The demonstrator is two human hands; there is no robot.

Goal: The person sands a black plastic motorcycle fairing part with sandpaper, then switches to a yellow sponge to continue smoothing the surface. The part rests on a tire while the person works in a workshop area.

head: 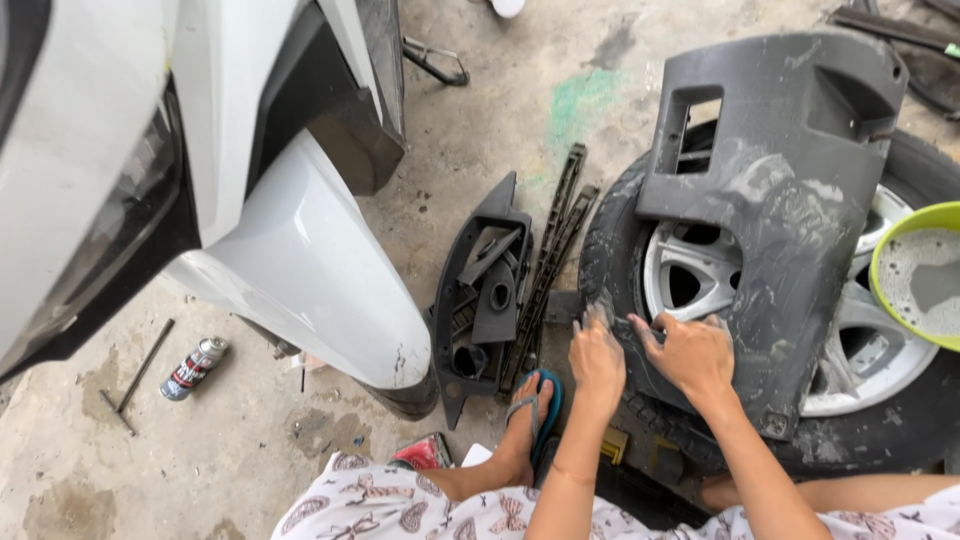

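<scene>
1. Working at the lower left edge of a large dark grey moulded plastic body panel (790,170), the person is pressing both hands against its wet, soapy surface.
2. Lying across a black rubber tyre with a silver alloy wheel (690,270), the panel is resting flat on the concrete floor (480,110), directly in front of the person.
3. The left hand (597,362) is curling its fingers down on the panel's edge; whether anything small is pinched beneath them cannot be told.
4. The right hand (692,352) is lying just beside it, fingers partly closed on the panel, seemingly with a thin dark object between finger and thumb, though this is too small to confirm.
5. Judging by the grey soapy smears covering much of the panel, scrubbing appears to be well under way; the upper part is showing drier, duller patches that seem to be left.
6. Counted items: one panel, one wheel, one lime-green plastic basin of cloudy water (920,275) on the wheel's right side, one smaller black plastic trim piece with cut-outs (480,290), two narrow black ribbed strips (555,250), one aerosol spray can (195,367), and one white scooter body with front fender (300,260).
</scene>
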